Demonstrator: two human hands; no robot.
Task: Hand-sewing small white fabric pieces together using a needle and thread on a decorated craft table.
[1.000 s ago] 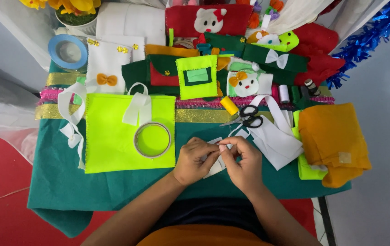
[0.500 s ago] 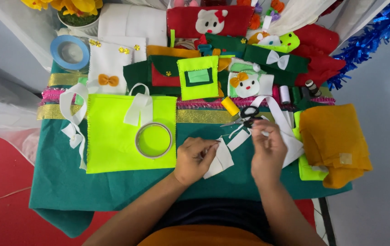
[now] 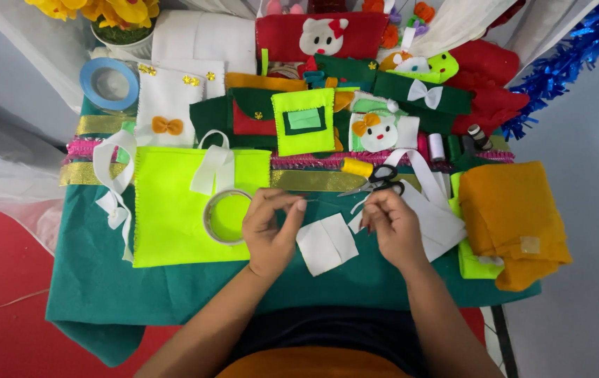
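Green felt table [image 3: 103, 294], white felt square [image 3: 326, 243] lying between the hands, left hand [image 3: 269, 227] and right hand [image 3: 390, 225] pinching thin thread

White square [image 3: 326, 243]: you see matt, soft felt, slightly fuzzy.
Green cloth [image 3: 173, 290]: matt felt covering your counter.
Neon bag [image 3: 173, 210]: matt felt, stitched edge.
Tape ring [image 3: 224, 215]: glossy, smooth plastic.
Scissors [image 3: 376, 180]: shiny metal blades, black plastic handles.
Orange fabric [image 3: 513, 217]: matt, folded cloth.
Tinsel [image 3: 573, 49]: glittery blue foil.

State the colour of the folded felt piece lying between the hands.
White, clearest in the head view.
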